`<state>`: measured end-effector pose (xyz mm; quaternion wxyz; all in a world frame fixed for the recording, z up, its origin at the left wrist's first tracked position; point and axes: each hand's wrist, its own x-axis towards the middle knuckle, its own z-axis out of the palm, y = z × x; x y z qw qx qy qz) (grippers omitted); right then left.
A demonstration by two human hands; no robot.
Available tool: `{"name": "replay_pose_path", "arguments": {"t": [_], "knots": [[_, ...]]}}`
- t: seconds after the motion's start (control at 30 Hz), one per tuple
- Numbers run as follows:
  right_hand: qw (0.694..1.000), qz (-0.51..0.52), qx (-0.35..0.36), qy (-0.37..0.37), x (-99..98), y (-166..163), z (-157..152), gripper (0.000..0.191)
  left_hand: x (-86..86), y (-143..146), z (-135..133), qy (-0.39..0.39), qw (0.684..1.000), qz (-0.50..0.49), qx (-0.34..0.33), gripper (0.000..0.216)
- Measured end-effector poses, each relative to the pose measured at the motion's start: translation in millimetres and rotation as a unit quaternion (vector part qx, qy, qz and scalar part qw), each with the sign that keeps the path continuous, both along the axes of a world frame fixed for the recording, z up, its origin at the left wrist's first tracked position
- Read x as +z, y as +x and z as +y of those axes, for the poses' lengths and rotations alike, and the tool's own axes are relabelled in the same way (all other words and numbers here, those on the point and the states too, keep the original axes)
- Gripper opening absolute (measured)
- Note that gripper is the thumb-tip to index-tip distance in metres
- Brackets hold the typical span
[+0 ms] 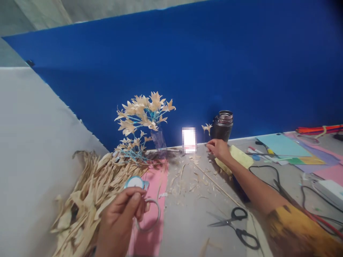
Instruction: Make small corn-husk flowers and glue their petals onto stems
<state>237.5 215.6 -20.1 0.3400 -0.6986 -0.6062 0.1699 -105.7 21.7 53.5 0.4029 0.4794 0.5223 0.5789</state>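
My left hand (122, 216) is at the lower left, its fingers curled on a thin pale ring, which looks like a roll of tape (158, 216). Just behind it lies a round white and teal item (134, 182). My right hand (218, 149) reaches to the back of the table, thumb and fingers pinched on the thin dark stem of a small husk flower (207, 128). That flower's pale petals stand above the fingertips. Close behind this hand is an uncapped dark flask (223, 126). Black-handled scissors (233, 223) lie spread apart at the front.
Pale husk flowers (144, 107) stand in a clear vase (158, 139). Dried husks (91, 200) heap up at left beside pink paper (152, 178). A thin stick (214, 182) lies among scraps. Coloured sheets (284, 144), markers and cables (278, 178) occupy the right, and a blue panel (187, 71) rises behind.
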Motion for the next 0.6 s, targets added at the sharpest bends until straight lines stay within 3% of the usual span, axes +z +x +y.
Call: {"name": "replay_pose_path", "arguments": {"t": [0.13,0.27,0.47,0.6], "knots": [[1.0,-0.015,-0.025,-0.011,-1.6,-13,10,0.02,-18.6,-3,-1,-0.064,0.996,0.041,-0.041,0.037],[0.998,-0.038,-0.03,-0.035,-1.4,-20,14,0.021,-20.3,4,-2,-0.091,0.994,0.026,-0.062,0.041],[0.992,-0.086,-0.032,-0.09,-0.4,-21,16,0.034,-23.3,22,-6,-0.104,0.994,-0.003,-0.025,0.043],[0.985,-0.123,-0.047,-0.114,2.1,-22,12,0.032,-30.3,23,-3,-0.136,0.989,-0.007,-0.066,0.047]]}}
